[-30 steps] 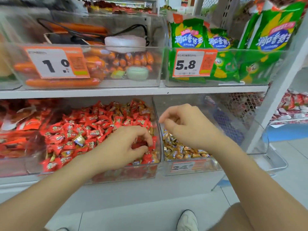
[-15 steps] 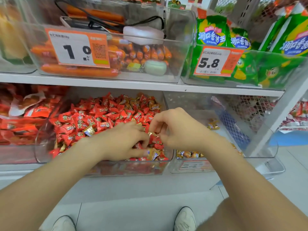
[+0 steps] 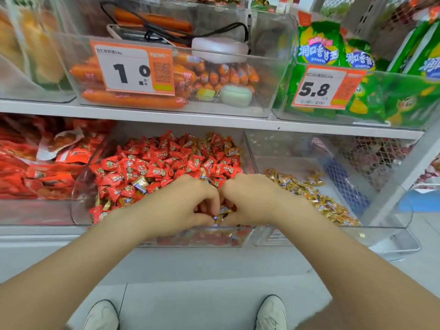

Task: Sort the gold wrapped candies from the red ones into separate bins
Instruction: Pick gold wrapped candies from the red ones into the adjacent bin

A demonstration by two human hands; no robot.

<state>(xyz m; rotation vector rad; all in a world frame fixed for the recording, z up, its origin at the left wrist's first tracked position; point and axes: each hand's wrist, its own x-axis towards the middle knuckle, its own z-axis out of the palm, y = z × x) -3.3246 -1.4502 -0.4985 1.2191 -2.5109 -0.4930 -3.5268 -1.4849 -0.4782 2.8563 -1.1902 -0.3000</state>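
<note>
— Red mostly, in the left bin (image 3: 79, 201): red candies (image 3: 154, 167) heaped high, gold strays (image 3: 140, 183) mixed through. Sorted gold candies (image 3: 321, 201) lying in the right bin (image 3: 395, 217) just beside it.

— And the hands?

— Both down at the front of the left bin, knuckles nearly touching. Left hand (image 3: 176, 210) and right hand (image 3: 254, 201) curled, fingers (image 3: 210, 198) bent inward, tips buried in the pile. One gold candy (image 3: 222, 210) showing in the gap between them. Cannot tell which hand pinches it, or whether either does.

— Risks from here?

— Probably lifting a red one along with the gold, given how tightly packed. Could also sweep pieces over the bin's low front onto the floor (image 3: 214, 294) by pulling out too fast. Might lose the catch while crossing the wall between bins, foil being slippery.

— Anything likely missed?

— Yes, the strays half hidden under red farther back. Easy to overlook without stirring the heap.
</note>
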